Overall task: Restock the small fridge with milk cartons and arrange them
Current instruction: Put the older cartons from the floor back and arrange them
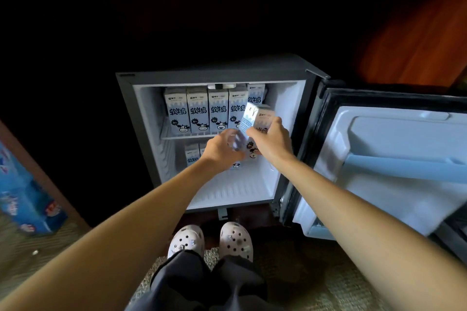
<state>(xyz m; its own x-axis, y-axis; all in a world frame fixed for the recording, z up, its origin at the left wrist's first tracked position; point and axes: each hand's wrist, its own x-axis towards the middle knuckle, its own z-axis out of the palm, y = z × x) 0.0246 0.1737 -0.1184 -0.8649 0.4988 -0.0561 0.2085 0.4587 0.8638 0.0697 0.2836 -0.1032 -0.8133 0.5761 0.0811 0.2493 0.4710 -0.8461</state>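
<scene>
The small fridge (144, 118) stands open in front of me, lit inside. Several blue-and-white milk cartons (197, 110) stand upright in a row on its upper wire shelf (168, 137). More cartons (192, 155) stand on the lower level, partly hidden behind my hands. My right hand (271, 142) grips a tilted milk carton (255, 118) just in front of the upper shelf's right end. My left hand (222, 150) is beside it at the carton's lower left; its fingers are blurred and their grip is unclear.
The fridge door (394, 159) is swung open to the right, with a pale blue door rack. A blue printed carton box (22, 197) lies on the floor at the left. My feet in white clogs (209, 241) stand on a woven mat before the fridge.
</scene>
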